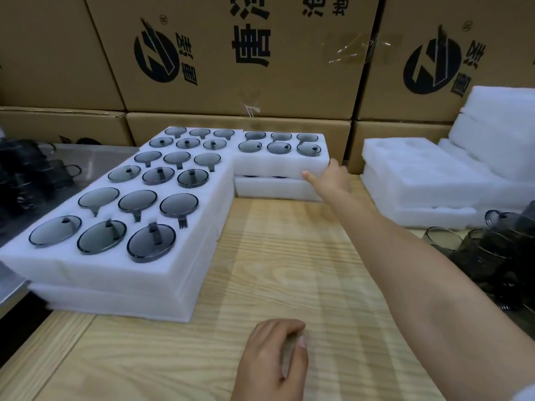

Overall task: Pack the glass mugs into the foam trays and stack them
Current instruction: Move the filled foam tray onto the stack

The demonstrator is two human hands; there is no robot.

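Nearest, the left hand (272,357) rests loosely curled on the counter (289,270), holding nothing. The right hand (330,179) reaches out, its fingers straight against the front right corner of the upper tray (278,166). That tray sits on a lower tray (275,191), just right of the long filled block (115,270).

The step looks like squaring this stack. Push low and evenly until the edges align, without tipping the glass.

The block shows eighteen pockets in six rows of three, and the upper tray shows six. Empty foam trays (419,175) lie well right of the block. The loose mugs (492,250) beyond them are too jumbled to count.
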